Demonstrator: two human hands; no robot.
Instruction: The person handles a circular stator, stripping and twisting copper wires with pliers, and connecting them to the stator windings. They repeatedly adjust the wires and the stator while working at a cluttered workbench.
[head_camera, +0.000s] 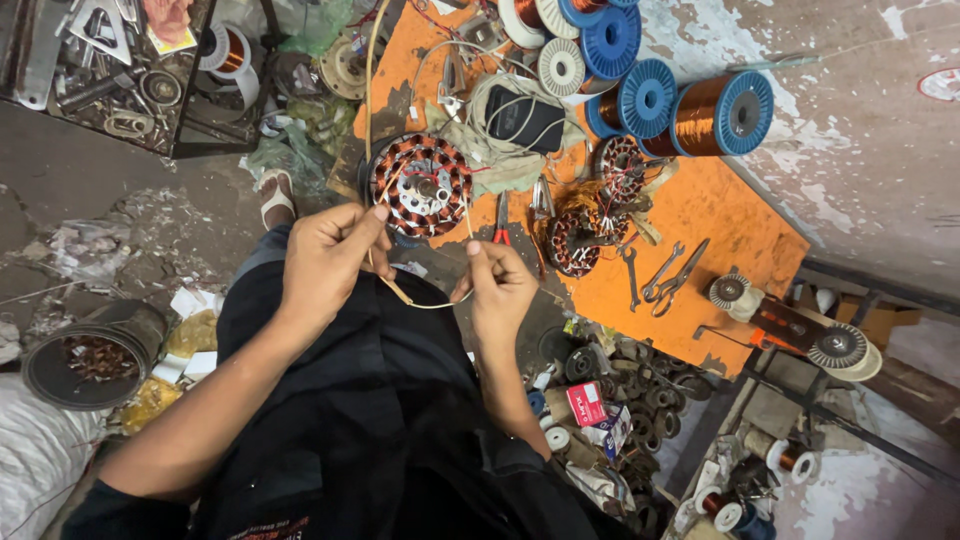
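My left hand (325, 258) pinches a thin pale sleeve or cord (420, 303) that loops down and across to my right hand (500, 287), which pinches its other end. Just beyond both hands a round motor stator (421, 186) with copper windings rests at the near edge of an orange workbench (720, 215). A second, smaller stator (577, 240) lies to the right of it. My dark-clothed lap fills the lower frame.
Red-handled pliers (501, 222), spanners (632, 278) and scissors (675, 275) lie on the bench. Blue spools of copper wire (720, 113) stand at the back. A bucket of scrap wire (95, 355) sits on the floor at left, a tool crate (110, 70) above it.
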